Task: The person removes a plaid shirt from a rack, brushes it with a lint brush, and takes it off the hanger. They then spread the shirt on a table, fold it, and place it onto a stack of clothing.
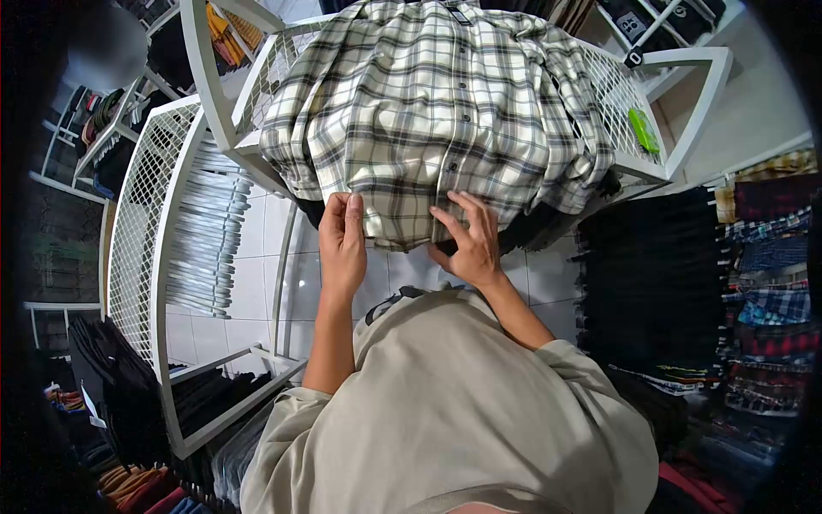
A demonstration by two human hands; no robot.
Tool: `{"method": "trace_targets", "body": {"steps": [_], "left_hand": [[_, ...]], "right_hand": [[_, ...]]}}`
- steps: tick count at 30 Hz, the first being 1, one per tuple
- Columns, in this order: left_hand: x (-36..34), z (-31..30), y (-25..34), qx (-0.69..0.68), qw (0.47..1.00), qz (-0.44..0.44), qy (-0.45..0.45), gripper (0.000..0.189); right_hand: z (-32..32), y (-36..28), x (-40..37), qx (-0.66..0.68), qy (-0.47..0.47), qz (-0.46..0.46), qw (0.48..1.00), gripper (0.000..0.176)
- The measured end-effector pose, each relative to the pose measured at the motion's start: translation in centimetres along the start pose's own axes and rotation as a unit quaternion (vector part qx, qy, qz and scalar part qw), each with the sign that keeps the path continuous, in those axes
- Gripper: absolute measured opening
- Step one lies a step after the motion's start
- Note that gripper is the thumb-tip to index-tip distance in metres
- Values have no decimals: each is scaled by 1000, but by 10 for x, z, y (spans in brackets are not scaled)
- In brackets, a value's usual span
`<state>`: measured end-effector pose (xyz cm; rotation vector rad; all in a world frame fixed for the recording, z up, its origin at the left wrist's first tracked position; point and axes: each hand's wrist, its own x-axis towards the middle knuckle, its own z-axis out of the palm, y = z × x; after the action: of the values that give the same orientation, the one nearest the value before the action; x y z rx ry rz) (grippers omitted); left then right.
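A cream and black plaid button shirt (428, 103) lies spread over a white wire-mesh rack (625, 86) in front of me. My left hand (342, 240) pinches the shirt's lower hem at the left, fingers closed on the fabric. My right hand (467, 240) grips the hem near the button placket, fingers curled around the cloth edge. Both hands are at the near edge of the rack.
A green object (642, 130) lies on the rack's right side. A second white mesh rack (154, 231) holding several white hangers (205, 240) stands to the left. Dark garments (642, 283) and plaid shirts (771, 291) hang on the right. White tiled floor below.
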<state>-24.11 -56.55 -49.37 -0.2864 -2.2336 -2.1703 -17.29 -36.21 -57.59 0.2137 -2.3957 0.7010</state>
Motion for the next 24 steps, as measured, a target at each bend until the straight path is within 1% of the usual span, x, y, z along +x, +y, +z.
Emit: {"method": "trace_targets", "body": {"steps": [1, 3, 4, 5, 7, 8, 9, 11, 12, 14, 16, 18, 19, 20, 21, 22, 23, 24], "left_hand": [[1, -1, 0, 0, 1000, 1, 1, 25], [2, -5, 1, -6, 1000, 10, 2, 26], [2, -7, 1, 1, 1000, 7, 1, 25], [1, -8, 3, 2, 1000, 8, 3, 25], [-1, -10, 7, -15, 1000, -19, -5, 25], [0, -11, 7, -15, 1000, -19, -4, 25], [0, -12, 7, 1, 1000, -4, -8, 26], [1, -17, 7, 17, 1000, 11, -12, 26], [1, -19, 7, 10, 1000, 7, -12, 26], [1, -20, 11, -2, 1000, -10, -7, 25], [1, -21, 15, -11, 1000, -4, -13, 24], [0, -21, 20, -20, 1000, 4, -18, 24], [-2, -20, 24, -39, 999, -18, -14, 23], [-3, -19, 28, -58, 997, -40, -11, 22], [-3, -18, 33, -58, 998, -39, -11, 22], [-2, -17, 39, -72, 997, -41, 7, 22], [-1, -17, 41, -86, 995, -43, 24, 22], [5, -23, 35, -33, 999, 6, 17, 24]], "right_hand": [[-1, 1, 0, 0, 0, -2, 1000, 68], [-7, 3, 1, 46, -13, -23, 999, 59], [-15, -1, 6, 58, -27, -6, 998, 52], [-15, 2, 5, 59, -27, -7, 998, 52], [-18, 11, 6, 106, -63, 7, 992, 48], [-21, 14, 7, 102, -59, -12, 993, 38], [-24, 15, 8, 103, -61, -12, 993, 38], [-29, 18, 8, 164, -109, 29, 980, 27], [-34, 16, 11, 143, -111, 20, 983, 17], [-37, 18, 11, 130, -120, 29, 984, 19], [-37, 17, 10, 119, -129, 39, 984, 21], [-32, 11, 12, 83, -74, 2, 994, 23], [-28, 9, 13, 83, -74, 0, 994, 23], [-23, 7, 11, 64, -35, 28, 997, 24], [-19, 6, 10, 45, 3, 56, 997, 26], [-17, 9, 11, 18, 27, 77, 997, 24], [-20, 11, 12, 22, 50, 92, 994, 20], [-27, 11, 17, 24, 77, 114, 990, 17]]}}
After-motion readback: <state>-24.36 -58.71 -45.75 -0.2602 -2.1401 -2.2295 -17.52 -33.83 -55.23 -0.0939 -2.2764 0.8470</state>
